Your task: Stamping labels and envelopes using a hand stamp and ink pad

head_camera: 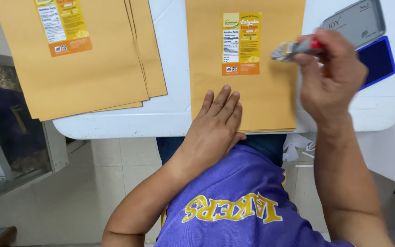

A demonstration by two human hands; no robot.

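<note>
Here, pressing flat with the left hand (216,126), fingers straightened and held together, palm down on the near end of a stack of brown paper bags (270,103) lying on the white table (170,114), grasping nothing. Gripping a small stamp (293,48) in the right hand (332,73), fingers clenched round its red-and-grey handle, and hovering it just to the right of the orange-and-yellow label (241,43) stuck on the top bag (stamp blurred, so impossible to tell whether touching the paper or held slightly above it). Lying open at the far right of the table, near the right hand, a stamp pad (376,57) with a blue ink surface and a grey lid (355,20) tilted back. Resting to the left, well apart from both hands, a second pile of labelled brown bags (78,59), fanned a little and overhanging the table's near edge. Showing below the table, a purple jersey (234,201), a tiled floor (110,174) and a few white paper scraps (298,146) on the right.
</note>
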